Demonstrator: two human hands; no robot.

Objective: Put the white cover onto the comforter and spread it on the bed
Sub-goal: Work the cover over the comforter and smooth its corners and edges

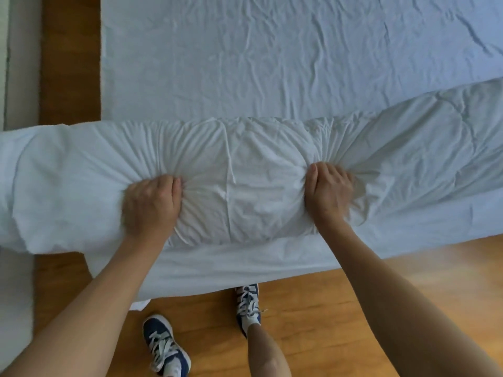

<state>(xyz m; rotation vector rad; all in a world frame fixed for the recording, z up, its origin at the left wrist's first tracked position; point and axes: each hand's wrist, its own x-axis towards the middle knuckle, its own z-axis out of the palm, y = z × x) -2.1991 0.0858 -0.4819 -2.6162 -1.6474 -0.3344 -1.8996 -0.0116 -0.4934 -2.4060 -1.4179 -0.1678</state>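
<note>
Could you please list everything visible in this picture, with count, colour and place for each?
roll: one, white, comforter and cover bundled across the near edge of the bed, left end overhanging
bed: one, pale blue-white wrinkled sheet, filling the upper picture
floor: one, orange-brown wood, below and left of the bed
shoes: two, navy with white laces, on the floor by the bed
left hand: one, grip bunching the roll's fabric, left of centre
right hand: one, grip bunching the fabric, right of centre
</note>
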